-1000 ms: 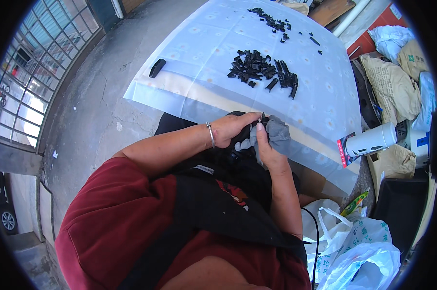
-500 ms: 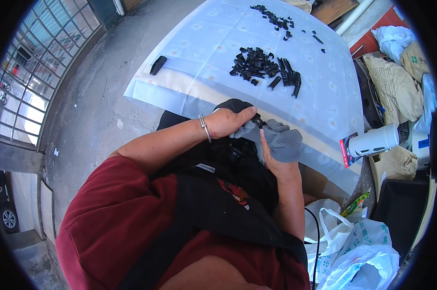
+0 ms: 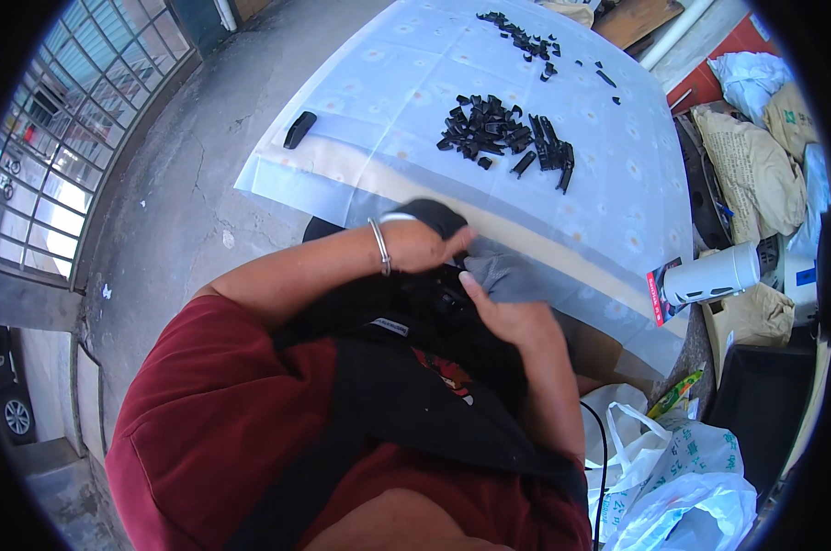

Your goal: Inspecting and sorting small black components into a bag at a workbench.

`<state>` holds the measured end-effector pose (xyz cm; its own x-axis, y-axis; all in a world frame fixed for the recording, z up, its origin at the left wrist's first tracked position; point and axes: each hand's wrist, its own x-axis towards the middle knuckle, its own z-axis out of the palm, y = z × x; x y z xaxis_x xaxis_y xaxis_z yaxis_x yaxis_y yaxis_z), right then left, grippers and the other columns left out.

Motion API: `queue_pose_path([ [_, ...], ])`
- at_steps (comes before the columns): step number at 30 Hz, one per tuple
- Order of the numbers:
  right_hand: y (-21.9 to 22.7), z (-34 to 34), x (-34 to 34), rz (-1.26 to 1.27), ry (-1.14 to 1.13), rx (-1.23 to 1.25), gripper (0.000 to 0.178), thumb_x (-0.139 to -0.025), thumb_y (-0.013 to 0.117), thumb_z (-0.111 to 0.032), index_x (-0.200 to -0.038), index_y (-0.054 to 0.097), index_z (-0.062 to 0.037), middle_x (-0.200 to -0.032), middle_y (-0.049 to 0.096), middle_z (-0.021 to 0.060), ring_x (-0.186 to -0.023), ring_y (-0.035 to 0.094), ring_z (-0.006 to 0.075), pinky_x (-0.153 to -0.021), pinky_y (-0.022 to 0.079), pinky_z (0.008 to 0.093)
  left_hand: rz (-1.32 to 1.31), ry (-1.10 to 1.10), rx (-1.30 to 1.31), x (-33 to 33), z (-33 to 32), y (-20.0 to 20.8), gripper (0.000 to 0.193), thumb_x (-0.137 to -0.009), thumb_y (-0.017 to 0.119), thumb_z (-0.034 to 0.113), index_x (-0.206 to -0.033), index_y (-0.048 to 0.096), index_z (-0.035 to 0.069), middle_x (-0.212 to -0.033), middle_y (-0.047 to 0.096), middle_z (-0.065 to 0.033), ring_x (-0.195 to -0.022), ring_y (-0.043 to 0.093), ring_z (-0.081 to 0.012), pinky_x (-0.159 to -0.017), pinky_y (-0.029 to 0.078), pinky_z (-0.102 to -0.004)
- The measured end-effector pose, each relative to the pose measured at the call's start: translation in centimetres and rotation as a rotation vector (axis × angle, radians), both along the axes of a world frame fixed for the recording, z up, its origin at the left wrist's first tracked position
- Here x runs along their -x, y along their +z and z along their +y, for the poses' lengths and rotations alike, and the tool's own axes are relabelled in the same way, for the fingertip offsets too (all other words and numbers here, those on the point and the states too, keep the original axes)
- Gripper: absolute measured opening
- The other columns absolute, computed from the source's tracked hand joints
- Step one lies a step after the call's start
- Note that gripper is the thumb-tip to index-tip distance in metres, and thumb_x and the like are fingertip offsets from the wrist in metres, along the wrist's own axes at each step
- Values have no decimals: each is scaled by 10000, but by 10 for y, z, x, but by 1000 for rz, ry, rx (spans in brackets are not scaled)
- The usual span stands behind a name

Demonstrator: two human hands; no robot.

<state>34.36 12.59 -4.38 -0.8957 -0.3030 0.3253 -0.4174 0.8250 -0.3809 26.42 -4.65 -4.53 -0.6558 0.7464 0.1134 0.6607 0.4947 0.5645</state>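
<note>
Partly handled small black parts, seen in relation to the table (image 3: 369,101) with its pale flowered cover. A dense pile of black pieces (image 3: 475,133) lies right of the table's middle, with several long black strips (image 3: 546,147) at the pile's right side; a looser black scatter (image 3: 528,43) occupies the table's far end, and a single black block (image 3: 299,129) lies apart near its left edge. The work is judged to be under way, the parts being grouped; which group is finished and which remains cannot be told. Both hands meet before the table's near edge, over the lap. The left hand (image 3: 420,246) comes in from the left, its wrist ringed by a metal bracelet (image 3: 379,246), thumb pointing right, dark fabric around its fingers. The right hand (image 3: 516,317) rises from below, its bare thumb angled up and left against grey fabric (image 3: 504,275). The fingers are curled, but blur and fabric hide what lies between them; whether either hand grasps a part cannot be told.
</note>
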Motion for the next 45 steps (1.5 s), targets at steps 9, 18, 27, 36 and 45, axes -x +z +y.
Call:
queue_pose_path([
  [9, 20, 27, 114, -47, -359, -369, 287, -801, 514, -332, -959, 617, -116, -912, 605, 144, -864, 566, 312, -756, 441, 409, 427, 357, 143, 89, 26, -16, 207, -741, 502, 135, -917, 581, 59, -846, 584, -137, -758, 584, -301, -679, 467, -382],
  [18, 8, 54, 85, -75, -307, -334, 291, -755, 552, -184, -1026, 594, -87, -1034, 574, 140, -949, 538, 308, -855, 412, 366, 411, 355, -46, 87, 5, -22, 228, -750, 536, 148, -951, 582, 51, -893, 588, -155, -792, 582, -312, -713, 464, -380],
  [27, -26, 70, 64, -132, -346, 546, 234, -850, 498, -189, -999, 557, -19, -922, 579, 121, -824, 559, 201, -778, 428, 290, -187, 399, -373, 48, -5, 5, 285, -790, 513, 172, -1011, 535, -8, -816, 616, -171, -710, 609, -267, -679, 475, -350],
  [36, 0, 2, 37, -36, -73, 630, 200, -852, 531, -167, -949, 555, 6, -703, 517, 34, -644, 482, 117, -633, 413, 252, -323, 243, -684, 10, 10, -11, 290, -792, 520, 137, -1032, 514, -25, -732, 619, -153, -635, 619, -221, -623, 481, -325],
  [45, -2, -10, 15, 102, -94, 411, 211, -783, 596, -79, -972, 567, 12, -851, 601, 89, -725, 566, 164, -676, 452, 275, -135, 138, -844, -22, 13, -10, 316, -821, 532, 205, -1044, 509, -17, -754, 615, -142, -643, 608, -193, -591, 474, -305],
])
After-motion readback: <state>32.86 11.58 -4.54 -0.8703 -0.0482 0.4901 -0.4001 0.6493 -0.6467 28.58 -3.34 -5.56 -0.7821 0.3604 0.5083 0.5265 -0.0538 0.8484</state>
